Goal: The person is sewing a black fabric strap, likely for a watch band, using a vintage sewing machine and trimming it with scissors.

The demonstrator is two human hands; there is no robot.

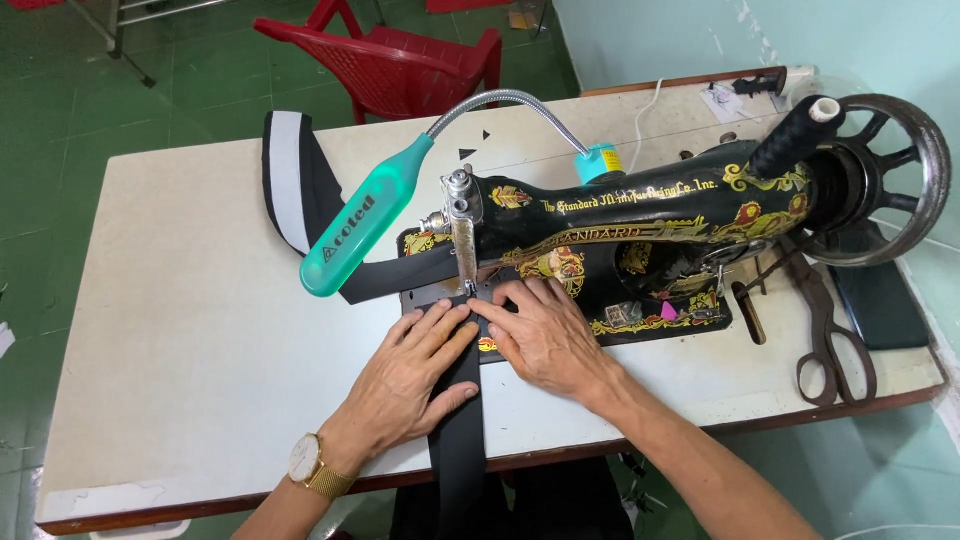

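Note:
A long black fabric strip point(458, 440) runs from the table's near edge under the presser foot point(467, 290) of a black sewing machine point(640, 235) with gold decoration. Past the needle the strip continues left and back, where it shows a white band point(287, 175). My left hand point(415, 375) lies flat on the strip just before the foot, a gold watch on its wrist. My right hand point(545, 335) presses flat beside it, fingertips at the foot on the strip's right edge. Both hands rest with fingers spread on the fabric.
A teal gooseneck lamp point(365, 215) hangs over the needle area. Large scissors point(830, 335) lie at the table's right end near the handwheel point(885, 180). A dark flat object point(885, 305) sits beside them. A red plastic chair point(390, 60) stands behind the white table point(190, 330).

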